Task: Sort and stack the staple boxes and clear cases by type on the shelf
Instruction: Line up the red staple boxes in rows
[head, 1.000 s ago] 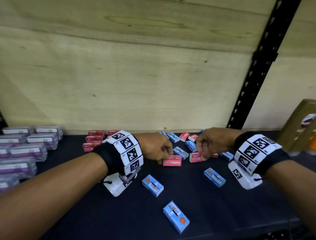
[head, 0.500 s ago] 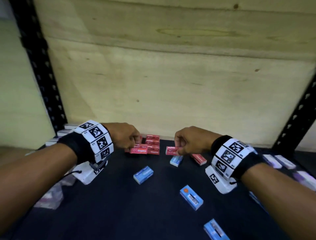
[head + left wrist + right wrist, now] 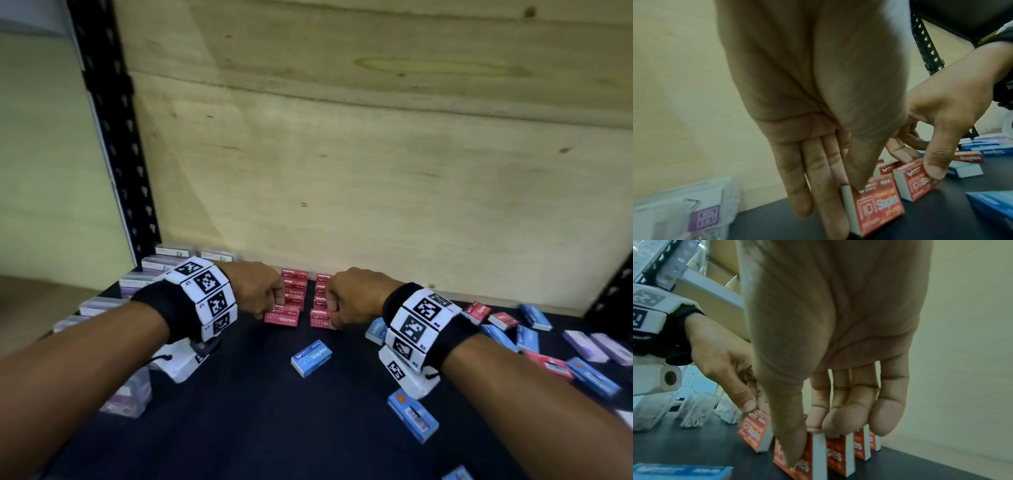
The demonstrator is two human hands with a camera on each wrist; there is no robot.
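Two rows of red staple boxes (image 3: 294, 292) stand near the back wall of the dark shelf (image 3: 260, 421). My left hand (image 3: 277, 301) pinches a red staple box (image 3: 281, 318) between thumb and fingers at the front of the left row; the left wrist view shows this box (image 3: 877, 206) standing on the shelf. My right hand (image 3: 330, 305) pinches another red box (image 3: 319, 318) at the front of the right row, which appears close up as a red box (image 3: 818, 457) in the right wrist view. Clear cases (image 3: 102, 305) with purple labels are stacked at the left.
Blue staple boxes lie loose: one (image 3: 311, 358) in front of the red rows, one (image 3: 412, 414) under my right forearm, several more at the right with a few red boxes (image 3: 478, 311) and clear cases (image 3: 585, 344). A black upright (image 3: 113, 137) stands at the left.
Both hands have carried their red boxes left to the red rows by the back wall, and the boxes now stand at the fronts of the rows. The head view swung left.
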